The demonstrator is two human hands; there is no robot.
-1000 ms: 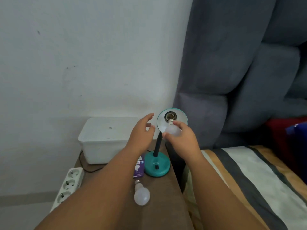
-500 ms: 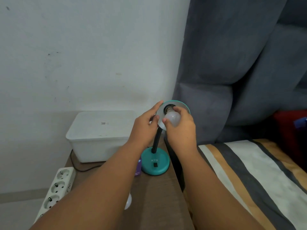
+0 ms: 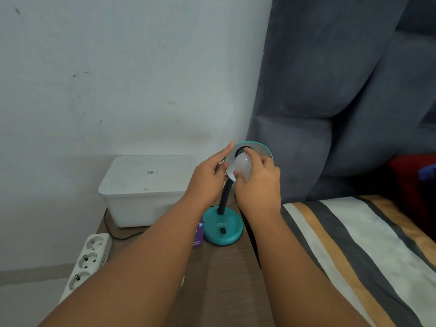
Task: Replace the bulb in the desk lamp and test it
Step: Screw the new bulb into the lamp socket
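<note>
Two hands, as I see them: right hand [image 3: 259,185] fingers curled round white bulb [image 3: 243,164]; left hand [image 3: 207,178] pinching lamp shade [image 3: 262,152] rim.

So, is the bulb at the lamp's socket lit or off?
Off. The bulb, gripped by the right hand at the shade, looks dull white and throws no glow on the shade's inside.

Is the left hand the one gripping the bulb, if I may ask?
No, the right hand grips the bulb, while the left hand holds the lamp shade.
</note>
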